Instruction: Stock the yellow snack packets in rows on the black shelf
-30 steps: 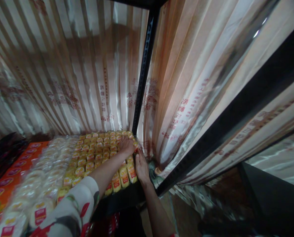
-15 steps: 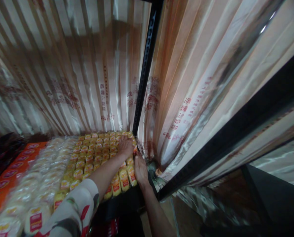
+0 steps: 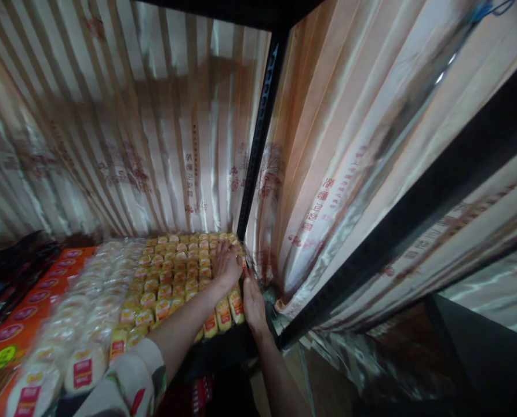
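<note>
My left hand (image 3: 227, 262) rests on top of the yellow wrapped snack packs (image 3: 174, 266) at the right end of their block, its fingers spread and its thumb toward the right edge. Beside that edge, my right hand (image 3: 254, 301) lies flat along the side of the packs with its fingers stretched out. The packs stand in tight rows, with red labels on those at the front (image 3: 224, 315). Both hands are close together, and the fingertips are partly hidden.
White round packaged cakes (image 3: 84, 365) in clear wrap adjoin on the left, then an orange box or sheet (image 3: 36, 301) and dark packages (image 3: 10, 284). A black shelf post (image 3: 261, 133) rises behind the packs. Printed pleated curtains (image 3: 171, 127) hang at the back and right.
My left hand has moved slightly toward the right edge of the packs and turned, so the two hands are nearer each other. The view has shifted a little, and the packs look unchanged.
</note>
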### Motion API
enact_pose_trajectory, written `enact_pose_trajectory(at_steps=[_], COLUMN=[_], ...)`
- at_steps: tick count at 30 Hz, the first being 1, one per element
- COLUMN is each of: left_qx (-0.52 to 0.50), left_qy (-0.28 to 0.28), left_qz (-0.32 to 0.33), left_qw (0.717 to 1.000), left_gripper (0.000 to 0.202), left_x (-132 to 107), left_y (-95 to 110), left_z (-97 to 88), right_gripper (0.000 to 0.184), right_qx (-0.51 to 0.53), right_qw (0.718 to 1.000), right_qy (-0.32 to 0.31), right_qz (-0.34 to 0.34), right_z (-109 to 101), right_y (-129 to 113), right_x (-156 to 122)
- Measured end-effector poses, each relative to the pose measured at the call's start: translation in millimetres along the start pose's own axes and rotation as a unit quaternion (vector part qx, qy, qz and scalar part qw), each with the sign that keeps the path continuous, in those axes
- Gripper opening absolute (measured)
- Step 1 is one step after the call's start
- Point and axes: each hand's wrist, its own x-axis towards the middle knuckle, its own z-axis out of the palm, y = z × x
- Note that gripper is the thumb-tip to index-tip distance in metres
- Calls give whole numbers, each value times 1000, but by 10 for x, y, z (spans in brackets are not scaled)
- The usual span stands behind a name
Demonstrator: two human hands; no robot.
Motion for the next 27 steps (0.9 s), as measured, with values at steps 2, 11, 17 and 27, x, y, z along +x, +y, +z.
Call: enact_pose_trajectory(at_steps=[2,11,17,27], left_qx=[-37,-247,-303,-125], left_qy=[10,-31,-44,-210], left_qz=[0,-40,-165,-426], left_qw=[999,968,938,871], left_gripper=[23,28,29,34], left_x=[-173,-1370,-2423,-3700], left_y=[69,65,-446,-1649], left_z=[-65,-403,-547,-565], right_gripper=[70,61,48,32], right_qx=[8,89,120,-40], right_qw=[1000,990,992,954], right_qy=[12,107,22,-294], right_qz=[2,-9,-15,45], right_z=[-16,57,563,1657], right_y=[-52,-508,-700,-80], right_x=[-98,-876,-1876,-2888])
